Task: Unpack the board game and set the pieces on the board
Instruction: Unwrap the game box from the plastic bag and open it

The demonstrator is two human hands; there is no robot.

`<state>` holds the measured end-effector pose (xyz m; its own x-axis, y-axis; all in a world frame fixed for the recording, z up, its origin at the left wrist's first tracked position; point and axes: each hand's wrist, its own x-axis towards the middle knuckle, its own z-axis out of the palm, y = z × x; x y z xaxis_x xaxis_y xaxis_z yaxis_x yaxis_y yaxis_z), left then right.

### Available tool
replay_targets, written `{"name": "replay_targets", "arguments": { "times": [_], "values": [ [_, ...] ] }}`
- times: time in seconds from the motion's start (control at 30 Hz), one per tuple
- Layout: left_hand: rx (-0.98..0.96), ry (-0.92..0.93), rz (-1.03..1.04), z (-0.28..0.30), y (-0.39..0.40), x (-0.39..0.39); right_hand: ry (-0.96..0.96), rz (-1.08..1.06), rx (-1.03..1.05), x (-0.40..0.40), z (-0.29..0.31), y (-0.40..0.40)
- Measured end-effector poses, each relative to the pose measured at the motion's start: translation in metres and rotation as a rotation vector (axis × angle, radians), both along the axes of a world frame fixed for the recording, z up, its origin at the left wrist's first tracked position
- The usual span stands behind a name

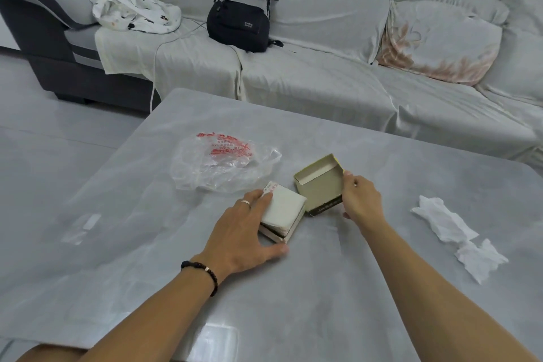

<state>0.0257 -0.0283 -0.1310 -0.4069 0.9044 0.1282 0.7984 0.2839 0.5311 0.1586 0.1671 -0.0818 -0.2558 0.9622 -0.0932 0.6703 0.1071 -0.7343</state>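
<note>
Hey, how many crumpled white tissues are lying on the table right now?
2, both on the table's right side, right of the right hand: a larger tissue farther away, and a smaller tissue just nearer the camera. None seems hidden.

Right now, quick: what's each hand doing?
Left hand: grips the box base with its folded white sheet.
Right hand: holds the empty lid.
</note>
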Motion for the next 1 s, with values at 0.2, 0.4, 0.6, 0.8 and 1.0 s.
{"name": "replay_targets", "arguments": {
  "times": [0.2, 0.4, 0.6, 0.8, 1.0],
  "values": [
    [0.001, 0.074, 0.006, -0.002, 0.008, 0.002, -0.094, 0.026, 0.101, 0.016, -0.016, 0.004],
    [0.008, 0.132, 0.028, -0.002, 0.014, 0.003, 0.221, -0.131, -0.176, 0.003, -0.021, 0.009],
    [-0.062, 0.193, -0.036, 0.005, -0.014, -0.025, 0.314, -0.134, -0.23, -0.049, -0.024, 0.004],
    [-0.066, 0.187, -0.061, 0.002, -0.032, -0.044, 0.339, 0.088, -0.337, -0.109, -0.031, -0.011],
    [-0.045, 0.07, -0.049, 0.001, -0.025, -0.036, 0.14, 0.382, -0.198, -0.083, -0.013, -0.019]
  ]
}}
